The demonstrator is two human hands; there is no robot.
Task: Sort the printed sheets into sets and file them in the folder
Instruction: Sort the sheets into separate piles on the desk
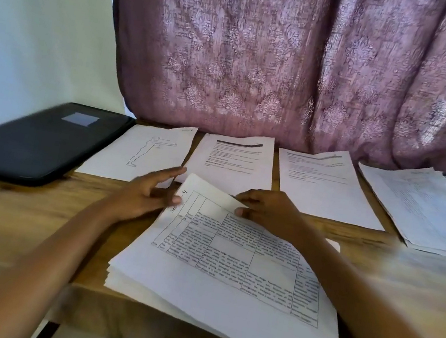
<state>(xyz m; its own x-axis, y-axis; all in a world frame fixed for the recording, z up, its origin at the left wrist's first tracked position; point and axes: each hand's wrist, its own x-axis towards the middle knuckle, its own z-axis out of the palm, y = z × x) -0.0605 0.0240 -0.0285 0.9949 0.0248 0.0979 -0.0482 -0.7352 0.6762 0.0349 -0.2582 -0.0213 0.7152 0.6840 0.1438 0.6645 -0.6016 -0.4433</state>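
Sorting is under way, and we judge it to be mid-way. Four sets lie along the far edge of the table [16, 217]: a figure-drawing sheet [142, 152], two text sheets [234, 162] [325, 186] side by side, and a pile of tabled pages [438, 216] at the right. The unsorted stack [193, 305] sits nearest us and looks thick. The black folder [32, 137] lies closed at the far left, apart from the stack.

Our step in hand is taking the top sheet [246, 249], a page with a printed table, off the stack; its far edge is raised.

Our right hand [267, 211] holds that far edge in a narrow grip, with the thumb on the printed face and the fingers curled behind it. Our left hand [146, 197] is looser: the fingers are nearly straight and spread beside the sheet's far-left corner, and the thumb tip touches the margin. Whether those fingers reach under the paper we cannot tell.

Next, we think, the sheet must come free alone, without dragging the one below, and go to the matching set, most likely the tabled pile at the right.
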